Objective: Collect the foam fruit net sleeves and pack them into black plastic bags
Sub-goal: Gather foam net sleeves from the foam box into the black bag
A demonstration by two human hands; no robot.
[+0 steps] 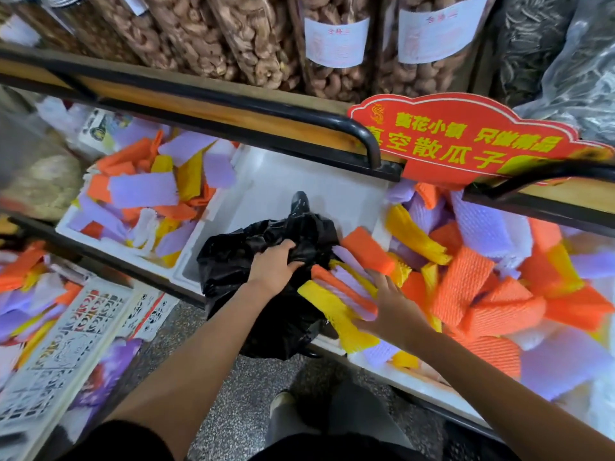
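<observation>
The bundle of foam sleeves (336, 294), yellow, purple and orange, lies right at the mouth of the black bag (233, 271), at the near edge of the low shelf. The right hand (394, 302) lies flat on top of it, fingers spread and straight, pressing rather than gripping; the blur there makes it hard to say whether the thumb hooks underneath. The left hand (274, 262) is clenched on a bunch of the bag's rim, holding it up beside the bundle; the bag sags over the front of a white foam box (299, 181).

To do this well, I'd say the left hand wants to draw the rim wide and low so the mouth gapes beneath the sleeves; the right should sweep the stack across as one, since such light, springy pieces will likely slide apart and drop to the floor (239, 394).

A big heap of sleeves (466, 284) lies just to the right, plenty left to pack; a second box (66, 227) to the left holds more; a white crate (66, 344) leans lower left; above hang a red sign (466, 141) and labelled jars (332, 44).
</observation>
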